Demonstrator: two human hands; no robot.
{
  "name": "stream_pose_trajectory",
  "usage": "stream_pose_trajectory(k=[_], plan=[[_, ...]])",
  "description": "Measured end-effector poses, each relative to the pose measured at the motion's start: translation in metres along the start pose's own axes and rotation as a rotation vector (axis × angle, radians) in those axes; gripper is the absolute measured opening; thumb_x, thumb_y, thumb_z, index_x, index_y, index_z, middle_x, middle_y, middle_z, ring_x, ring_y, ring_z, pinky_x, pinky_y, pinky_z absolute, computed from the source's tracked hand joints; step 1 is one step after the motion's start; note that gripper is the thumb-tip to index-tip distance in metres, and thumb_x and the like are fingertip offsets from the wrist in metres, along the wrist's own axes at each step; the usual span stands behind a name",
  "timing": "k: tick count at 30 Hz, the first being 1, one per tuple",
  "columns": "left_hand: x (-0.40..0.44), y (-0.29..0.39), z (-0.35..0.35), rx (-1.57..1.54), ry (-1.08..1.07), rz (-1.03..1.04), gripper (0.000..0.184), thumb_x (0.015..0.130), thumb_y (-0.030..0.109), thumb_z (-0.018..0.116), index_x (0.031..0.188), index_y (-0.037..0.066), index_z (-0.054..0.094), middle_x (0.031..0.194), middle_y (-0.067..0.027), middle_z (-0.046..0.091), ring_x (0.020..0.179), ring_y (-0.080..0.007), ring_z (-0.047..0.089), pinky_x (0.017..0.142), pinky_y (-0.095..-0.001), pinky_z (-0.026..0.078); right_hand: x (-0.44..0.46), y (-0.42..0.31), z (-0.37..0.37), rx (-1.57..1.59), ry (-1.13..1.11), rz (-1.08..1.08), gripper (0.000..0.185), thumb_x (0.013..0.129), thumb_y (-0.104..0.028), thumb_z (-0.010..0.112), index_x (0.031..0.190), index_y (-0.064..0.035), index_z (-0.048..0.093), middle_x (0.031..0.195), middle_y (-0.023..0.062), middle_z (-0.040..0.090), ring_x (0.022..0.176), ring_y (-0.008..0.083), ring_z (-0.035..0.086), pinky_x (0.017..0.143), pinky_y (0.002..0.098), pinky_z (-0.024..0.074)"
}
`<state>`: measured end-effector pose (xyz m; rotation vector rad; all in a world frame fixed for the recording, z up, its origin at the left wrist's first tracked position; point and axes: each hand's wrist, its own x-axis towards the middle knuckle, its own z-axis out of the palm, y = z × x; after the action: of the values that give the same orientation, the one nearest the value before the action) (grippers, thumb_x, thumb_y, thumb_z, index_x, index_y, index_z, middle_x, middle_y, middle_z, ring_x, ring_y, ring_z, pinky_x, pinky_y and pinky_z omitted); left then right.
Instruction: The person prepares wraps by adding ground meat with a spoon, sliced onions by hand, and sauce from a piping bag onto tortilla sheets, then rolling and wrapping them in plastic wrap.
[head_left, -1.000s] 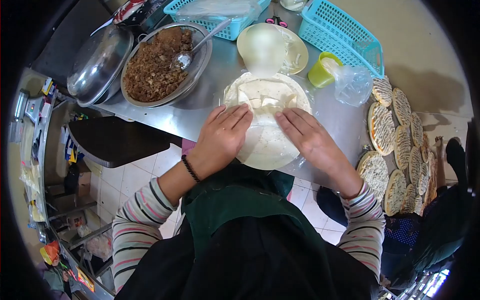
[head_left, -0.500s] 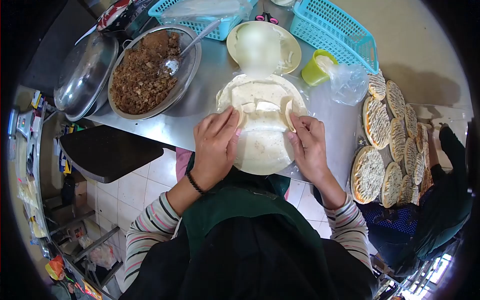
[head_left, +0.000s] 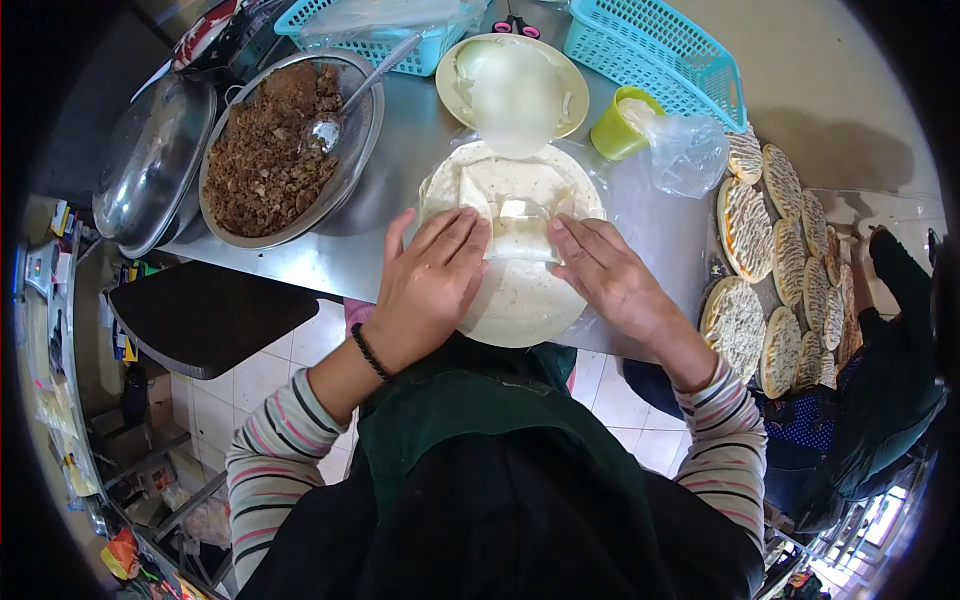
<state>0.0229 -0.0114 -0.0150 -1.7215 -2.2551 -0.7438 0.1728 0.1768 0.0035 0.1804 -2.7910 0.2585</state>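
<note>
Round pale flatbreads (head_left: 522, 305) lie stacked on the metal table in front of me. The top one is partly rolled, with its side flaps folded inward and a white piece (head_left: 521, 209) showing in the middle. My left hand (head_left: 432, 277) presses the left flap with its fingers together and the thumb beneath. My right hand (head_left: 612, 277) presses the right flap, fingertips on the fold. Just beyond the stack stands a cream plate (head_left: 574, 84) with white shreds, partly covered by a blurred patch.
At the left are a bowl of brown crumbly filling (head_left: 268, 155) with a spoon (head_left: 325, 134) and a metal lid (head_left: 150, 165). Beyond sit blue baskets (head_left: 655, 60), scissors (head_left: 516, 27) and a green cup (head_left: 622, 125). Topped breads (head_left: 745, 228) and a person (head_left: 880, 400) are at right.
Both hands have moved from pinching the raised side flaps to pressing them inward onto the roll. The view has shifted, so the surroundings sit slightly further left.
</note>
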Motion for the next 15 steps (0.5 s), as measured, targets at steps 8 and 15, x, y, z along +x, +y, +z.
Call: stream_pose_trajectory(k=[8, 15], plan=[[0.055, -0.043, -0.021, -0.483, -0.394, 0.166, 0.02, 0.077, 0.01, 0.059, 0.093, 0.001, 0.063, 0.086, -0.0151, 0.063, 0.081, -0.0336, 0.059, 0.075, -0.0417, 0.045, 0.033, 0.028, -0.027, 0.472, -0.282, 0.186, 0.041, 0.083, -0.011, 0.063, 0.121, -0.001, 0.051, 0.1, 0.0183, 0.061, 0.084, 0.0289, 0.06, 0.075, 0.0358, 0.0495], [0.073, -0.056, -0.012, -0.818, -0.5, -0.166, 0.024, 0.087, 0.019, 0.06, 0.096, -0.004, 0.061, 0.08, -0.0118, 0.061, 0.069, -0.0151, 0.059, 0.063, -0.0302, 0.047, 0.053, 0.072, -0.014, 0.864, -0.42, 0.257, 0.026, 0.091, -0.015, 0.055, 0.113, -0.0027, 0.06, 0.082, 0.0104, 0.064, 0.077, 0.0157, 0.06, 0.069, 0.0299, 0.0488]])
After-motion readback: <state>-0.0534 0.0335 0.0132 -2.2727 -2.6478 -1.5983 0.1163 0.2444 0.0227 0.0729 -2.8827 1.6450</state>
